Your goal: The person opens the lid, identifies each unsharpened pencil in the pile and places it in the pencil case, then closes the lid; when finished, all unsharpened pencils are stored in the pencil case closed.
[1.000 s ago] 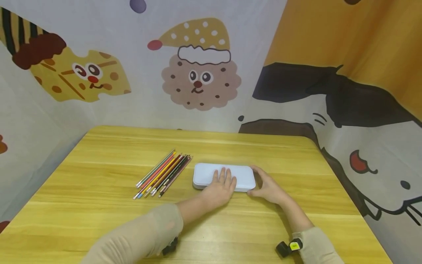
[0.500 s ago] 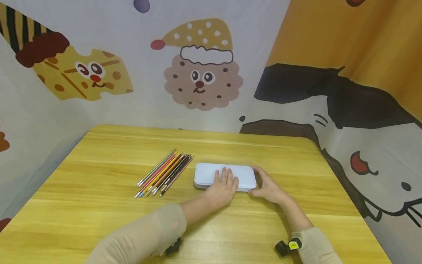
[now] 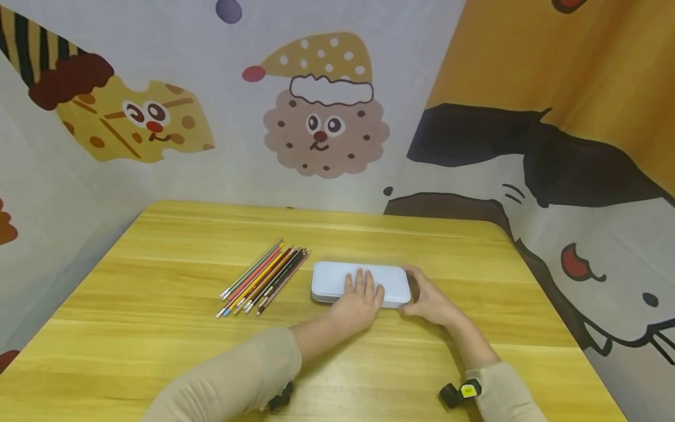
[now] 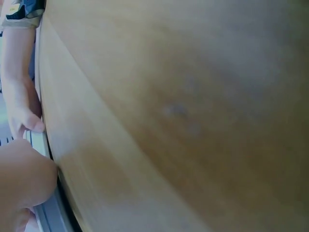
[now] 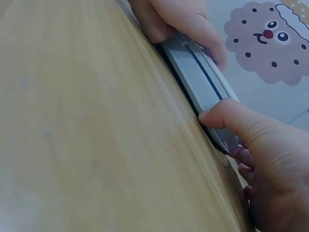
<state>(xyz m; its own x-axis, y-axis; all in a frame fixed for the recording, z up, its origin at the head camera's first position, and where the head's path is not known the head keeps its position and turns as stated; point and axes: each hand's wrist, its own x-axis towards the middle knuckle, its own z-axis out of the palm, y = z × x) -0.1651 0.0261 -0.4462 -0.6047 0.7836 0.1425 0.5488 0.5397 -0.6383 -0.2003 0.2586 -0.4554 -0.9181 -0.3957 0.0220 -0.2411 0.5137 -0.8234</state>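
A flat white case [image 3: 331, 280] with rounded corners lies closed on the table. On its lid rests my left hand [image 3: 354, 307], fingers spread and straight. My right hand [image 3: 429, 299] grips the case's right end, thumb at the front corner and fingers at the back corner. In the right wrist view the thumb of my right hand [image 5: 275, 159] presses the side of the case [image 5: 193, 72], and my left hand [image 5: 186, 19] lies farther along it. The left wrist view shows my left hand [image 4: 24, 176] at the case's edge [image 4: 50, 212].
Several pencils [image 3: 263, 278] lie side by side, slanted, on the wooden table [image 3: 174, 258] to the left of the case. Behind the table hangs a cloth [image 3: 221, 181] printed with cartoon figures. Dark devices are strapped at both wrists.
The head view has shifted slightly. My left hand has slid a little to the right over the lid; my right hand keeps its grip, and the pencils lie as before.
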